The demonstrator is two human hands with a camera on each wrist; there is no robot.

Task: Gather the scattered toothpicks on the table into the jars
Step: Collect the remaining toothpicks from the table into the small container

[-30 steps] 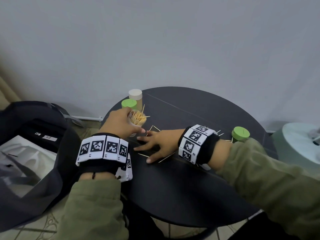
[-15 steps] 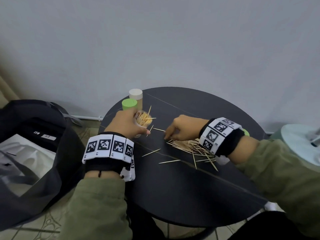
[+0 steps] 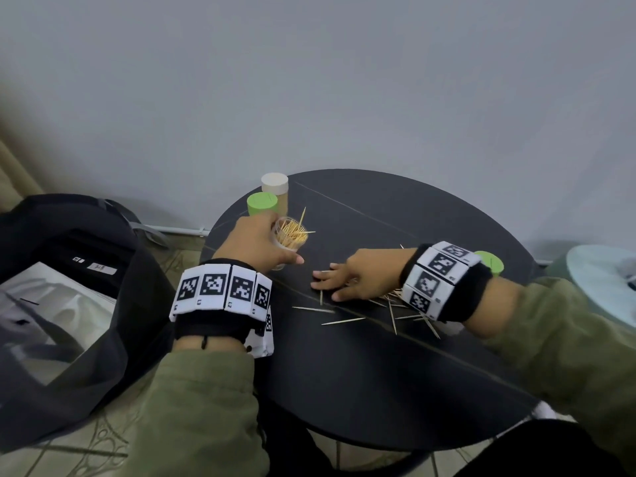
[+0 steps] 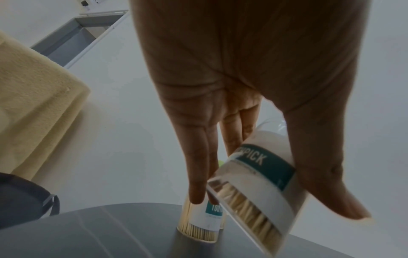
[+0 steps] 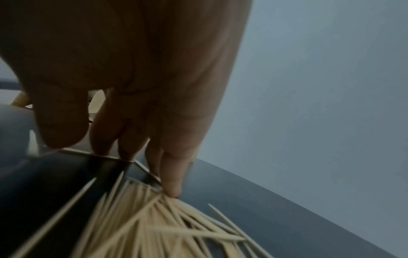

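Grey wall behind, and a small round dark table (image 3: 361,380) pushed up against it, with the person leaning over it. Their left hand (image 3: 254,244) has fingers and thumb curled round an open clear jar (image 3: 292,235), tipped and lifted a little off the surface, already bristling with toothpicks, a few poking out past the rim. Two capped jars, one with a green lid (image 3: 262,204) and one with a white lid (image 3: 274,183), stand just behind it; another green lid (image 3: 490,262) shows beyond the right wrist. The right hand (image 3: 358,278) lies flat, fingers straight and spread, pressing down on a heap of loose toothpicks (image 5: 141,220), while several strays (image 3: 339,316) lie apart nearer the person. From where I stand the risks look plain: sweeping with a flat palm may roll sticks toward the table edge and onto the floor, the tilted jar could spill what it holds, and the strays are easily missed
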